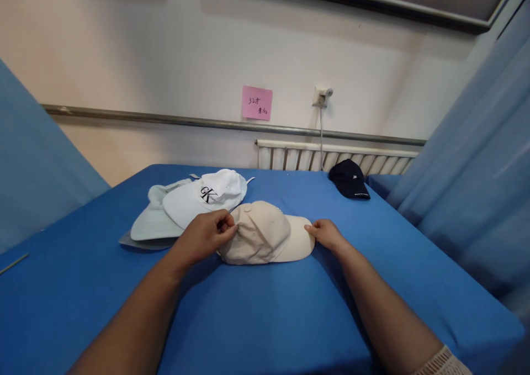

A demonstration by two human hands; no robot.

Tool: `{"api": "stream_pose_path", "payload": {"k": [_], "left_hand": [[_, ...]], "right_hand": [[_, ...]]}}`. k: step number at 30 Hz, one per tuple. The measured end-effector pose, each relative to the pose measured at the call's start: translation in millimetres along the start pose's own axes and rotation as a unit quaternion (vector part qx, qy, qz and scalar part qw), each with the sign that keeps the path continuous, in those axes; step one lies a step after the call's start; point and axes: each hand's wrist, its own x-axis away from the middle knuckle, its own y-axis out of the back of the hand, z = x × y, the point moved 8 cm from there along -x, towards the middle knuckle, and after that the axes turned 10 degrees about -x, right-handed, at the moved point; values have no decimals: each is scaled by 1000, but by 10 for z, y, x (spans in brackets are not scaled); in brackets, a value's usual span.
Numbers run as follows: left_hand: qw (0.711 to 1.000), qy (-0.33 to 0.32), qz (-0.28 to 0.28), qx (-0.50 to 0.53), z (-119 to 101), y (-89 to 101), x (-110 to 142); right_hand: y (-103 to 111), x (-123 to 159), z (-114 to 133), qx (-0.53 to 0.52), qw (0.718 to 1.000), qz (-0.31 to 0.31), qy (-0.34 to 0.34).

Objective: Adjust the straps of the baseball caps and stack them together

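A beige baseball cap lies on the blue-covered table, its brim pointing right. My left hand pinches the crown's fabric at the left end of the cap. At the other end, my right hand grips the brim's edge between thumb and fingers. Just behind my left hand is a white cap with black lettering on its front. It overlaps a pale grey-green cap, and a darker brim edge shows beneath that one.
A navy cap sits at the table's far right. Behind the table are a white radiator, a metal rail and a plugged-in socket. Blue curtains hang on both sides. A thin stick lies at the left.
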Motion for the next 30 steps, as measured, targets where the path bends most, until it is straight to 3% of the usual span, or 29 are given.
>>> {"api": "stream_pose_path", "payload": {"k": [7, 13, 19, 24, 30], "left_hand": [[999, 27, -31, -33, 44, 42, -57], [998, 37, -49, -19, 98, 10, -90], [1000, 2, 4, -22, 6, -200, -118], [996, -36, 78, -28, -117, -443, -108], [990, -66, 123, -34, -141, -650, -111]], "right_hand": [[-82, 103, -17, -210, 972, 75, -77], [110, 133, -28, -378, 923, 50, -49], [750, 286, -260, -477, 875, -76, 20], [1544, 553, -708, -557, 789, -242, 91], [2235, 917, -1278, -520, 754, -393, 82]]}}
